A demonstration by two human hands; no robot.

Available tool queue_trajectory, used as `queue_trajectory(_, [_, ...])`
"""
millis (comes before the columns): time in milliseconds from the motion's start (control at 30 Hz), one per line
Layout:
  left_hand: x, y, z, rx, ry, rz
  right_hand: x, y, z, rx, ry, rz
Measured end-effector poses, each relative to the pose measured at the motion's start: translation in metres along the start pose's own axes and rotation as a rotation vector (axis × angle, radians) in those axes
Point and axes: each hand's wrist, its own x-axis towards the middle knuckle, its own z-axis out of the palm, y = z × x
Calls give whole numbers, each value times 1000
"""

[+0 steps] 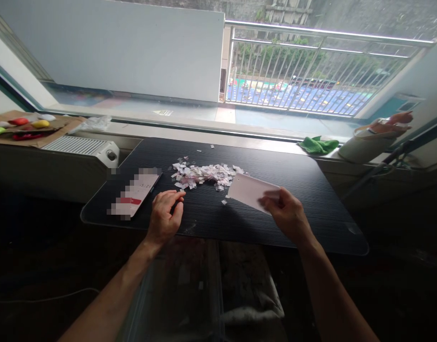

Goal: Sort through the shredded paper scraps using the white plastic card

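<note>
My right hand grips a thin, pale pinkish card by its right end, thumb on top. The card's far left edge reaches the heap of small white and pinkish paper scraps on the black table. Just in front of the heap, my left hand is held over the table with its fingers loosely bent and the thumb apart. Nothing shows in its grasp. A few stray scraps, such as a small scrap, lie away from the heap.
A phone with a lit, partly blurred screen lies left of my left hand. Under the table's front edge are clear plastic bins. A green cloth and a pale container sit on the windowsill, and a white radiator stands left.
</note>
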Motion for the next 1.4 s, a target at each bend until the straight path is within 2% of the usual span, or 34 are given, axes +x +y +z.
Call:
queue_trajectory(200, [0,1,-1,3,-6,12,-7,-1,-4,-150,31,27])
queue_trajectory(433, [0,2,-1,6,-14,2,-13,-6,6,-114,6,1])
queue_trajectory(633, [0,2,-1,4,-17,-15,-28,-8,-1,-226,110,13])
queue_trajectory(833, [1,3,-1,7,-31,-48,-51,-17,6,-124,8,7])
queue_trajectory(967, [1,3,-1,20,-27,-45,-39,-12,1,-141,154,22])
queue_trajectory(1033, [1,3,-1,22,-26,-42,-32,-6,-5,-173,173,38])
queue_trajectory(1200, [2,4,-2,10,-25,-59,-39,0,1,-151,119,40])
queue_trajectory(1400, [2,6,-3,-5,-31,-78,-60,-14,24,-40,-58,-11])
